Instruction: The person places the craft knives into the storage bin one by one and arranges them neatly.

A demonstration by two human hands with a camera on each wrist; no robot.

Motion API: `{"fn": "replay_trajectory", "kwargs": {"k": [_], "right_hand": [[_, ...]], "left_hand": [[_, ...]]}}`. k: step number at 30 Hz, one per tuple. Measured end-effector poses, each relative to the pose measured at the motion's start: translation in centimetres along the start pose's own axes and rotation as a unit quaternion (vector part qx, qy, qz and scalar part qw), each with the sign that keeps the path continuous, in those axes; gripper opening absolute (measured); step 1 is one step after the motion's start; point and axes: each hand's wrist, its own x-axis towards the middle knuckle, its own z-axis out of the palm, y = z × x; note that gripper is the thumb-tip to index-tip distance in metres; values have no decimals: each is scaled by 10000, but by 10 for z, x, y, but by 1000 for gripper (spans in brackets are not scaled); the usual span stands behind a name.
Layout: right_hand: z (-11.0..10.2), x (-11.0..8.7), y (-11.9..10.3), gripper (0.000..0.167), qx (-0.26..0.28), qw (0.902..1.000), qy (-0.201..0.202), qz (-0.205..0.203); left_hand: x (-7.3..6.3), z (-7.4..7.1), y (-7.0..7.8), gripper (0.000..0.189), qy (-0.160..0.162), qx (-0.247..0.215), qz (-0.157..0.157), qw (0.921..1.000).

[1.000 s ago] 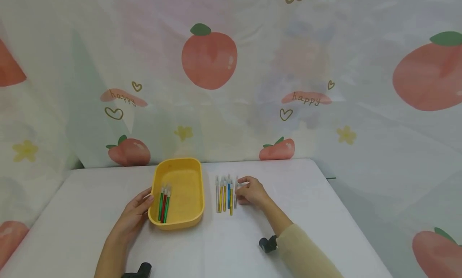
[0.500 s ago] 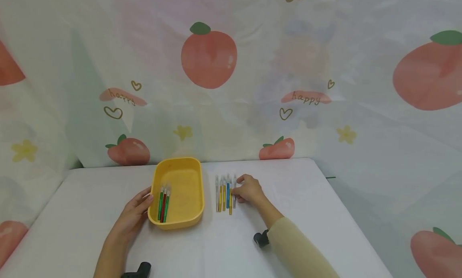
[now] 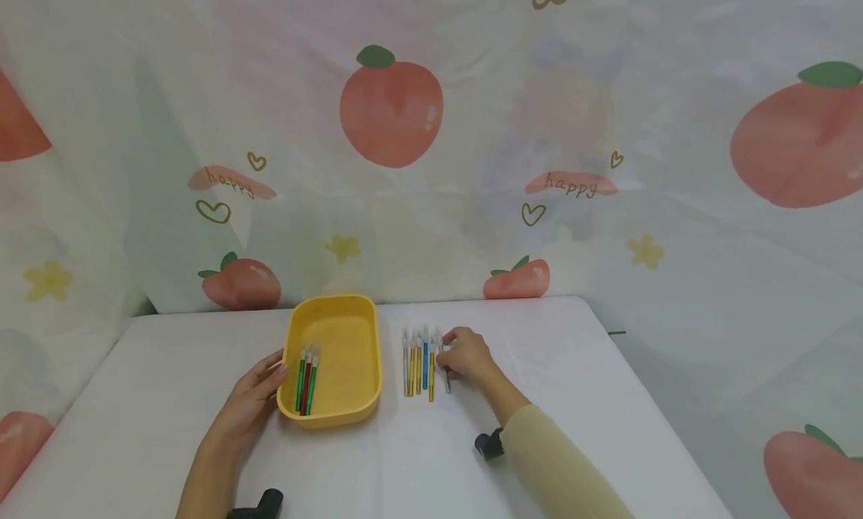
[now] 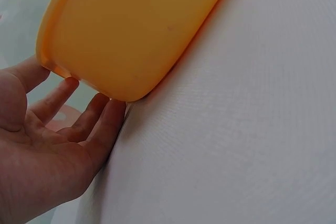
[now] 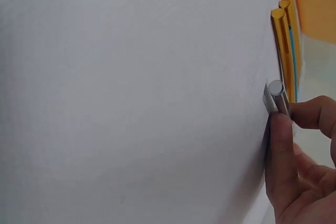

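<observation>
At the left of the yellow tray (image 3: 364,410), my left hand (image 3: 252,392) holds its side, thumb near the rim and fingers against the outer wall (image 4: 131,35). Inside the tray lie two green craft knives and a red craft knife (image 3: 306,388), all with clear caps. My right hand (image 3: 468,356) pinches a silver craft knife (image 3: 447,383) between thumb and fingers; its round handle end (image 5: 275,87) shows in the right wrist view. The knife slants slightly, its top partly behind the fingers. Just left of it lies a gold craft knife (image 3: 431,377).
Beside the tray, a row holds another silver craft knife (image 3: 406,373), more gold ones (image 3: 418,369) and a blue one (image 3: 425,365). White cloth (image 3: 539,369) covers the table. A printed curtain (image 3: 445,227) hangs behind it.
My right hand has shifted slightly left. The silver craft knife's lower end has swung to the right, so it now slants. My left hand and the tray have stayed put.
</observation>
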Motion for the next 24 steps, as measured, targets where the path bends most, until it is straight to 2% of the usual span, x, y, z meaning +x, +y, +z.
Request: {"fn": "replay_trajectory", "kwargs": {"k": [4, 8, 14, 24], "right_hand": [[-1, 0, 4, 44, 569, 9981, -237, 11], [-2, -3, 5, 46, 1194, 9915, -518, -67], [-6, -7, 0, 46, 1886, 9786, -806, -148], [-8, -12, -12, 51, 2655, 9545, -1323, -315]], "left_hand": [[0, -1, 0, 63, 9, -10, -24, 10000], [0, -2, 1, 64, 11, -20, -18, 10000], [3, -2, 1, 65, -11, -35, 12, 10000], [2, 1, 0, 63, 48, -117, -23, 9999]]}}
